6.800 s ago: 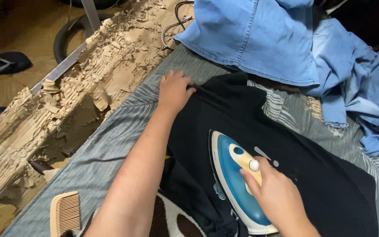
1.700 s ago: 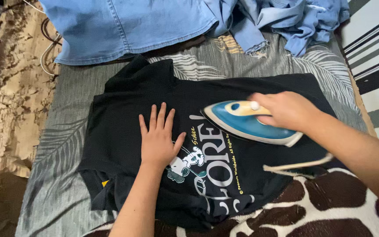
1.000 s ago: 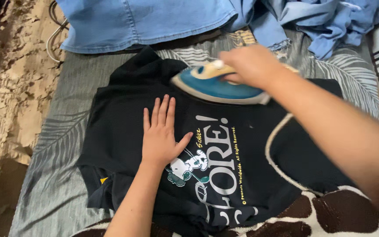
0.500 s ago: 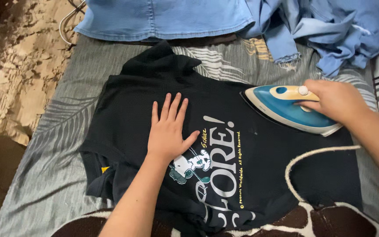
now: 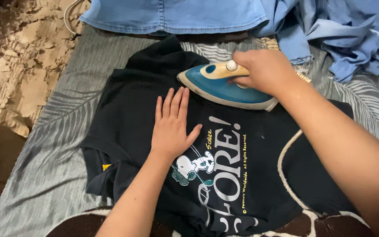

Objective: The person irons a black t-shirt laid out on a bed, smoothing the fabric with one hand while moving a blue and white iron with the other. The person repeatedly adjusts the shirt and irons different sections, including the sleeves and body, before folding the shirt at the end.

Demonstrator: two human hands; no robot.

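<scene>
1. Head view: the right hand (image 5: 264, 70) is clenched around the handle of a blue steam iron (image 5: 222, 85), which rests on the upper part of a black printed T-shirt (image 5: 128, 114).
2. The left hand (image 5: 172, 125) lies flat and released on the T-shirt, fingers spread, just beside the iron's tip.
3. The T-shirt is spread over a grey leaf-patterned cloth (image 5: 53, 145); a cream cord (image 5: 286, 171) loops across it, and blue denim garments (image 5: 176, 15) lie beyond.

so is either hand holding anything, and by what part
The right hand grips the blue steam iron by its cream top handle. The left hand holds nothing; it lies flat on the black t-shirt.
</scene>
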